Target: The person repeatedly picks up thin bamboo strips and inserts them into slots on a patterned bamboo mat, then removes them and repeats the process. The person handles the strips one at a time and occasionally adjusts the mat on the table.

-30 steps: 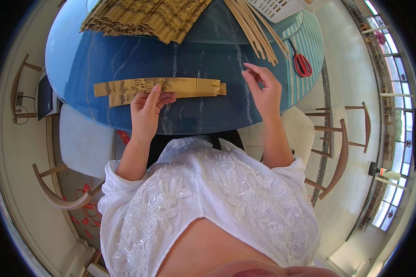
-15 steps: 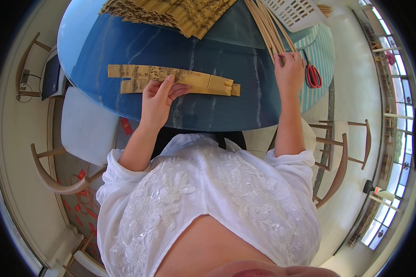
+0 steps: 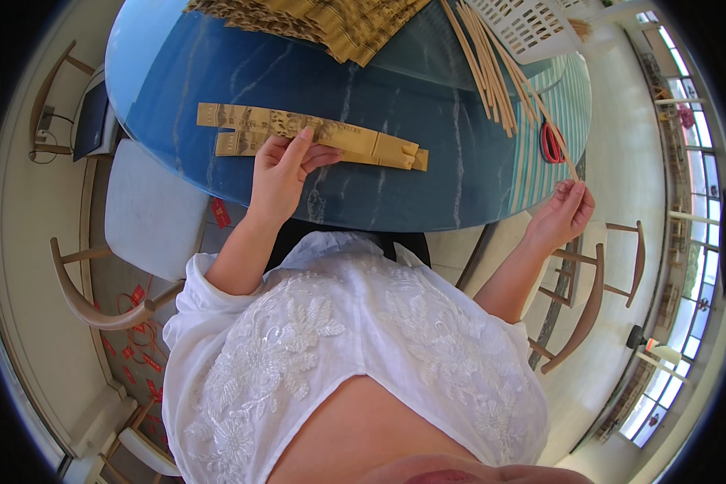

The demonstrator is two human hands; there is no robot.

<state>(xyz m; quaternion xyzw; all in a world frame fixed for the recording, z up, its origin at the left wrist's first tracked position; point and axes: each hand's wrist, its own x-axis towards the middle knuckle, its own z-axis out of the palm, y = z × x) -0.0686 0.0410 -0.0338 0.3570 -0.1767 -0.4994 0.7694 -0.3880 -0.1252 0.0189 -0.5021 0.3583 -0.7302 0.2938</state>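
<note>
My left hand (image 3: 278,181) pinches a printed gold paper strip (image 3: 363,143) between thumb and fingers, above the dark blue table. The strip looks folded or layered, with two uneven ends at its left. Out past the table's right edge, my right hand (image 3: 558,218) grips the near end of a thin wooden stick (image 3: 558,143). That stick slants back toward a bundle of similar pale sticks (image 3: 488,77) on the table. Red-handled scissors (image 3: 548,150) lie partly under the held stick.
A thick pile of gold paper strips (image 3: 331,28) lies at the table's far side. Behind the sticks is a white perforated basket (image 3: 528,36). A striped mat (image 3: 528,173) covers the table's right edge. Wooden chairs (image 3: 597,298) stand on both sides.
My right hand has moved right and toward me, drawing one stick out of the bundle. My left hand still holds the gold strip in nearly the same place.
</note>
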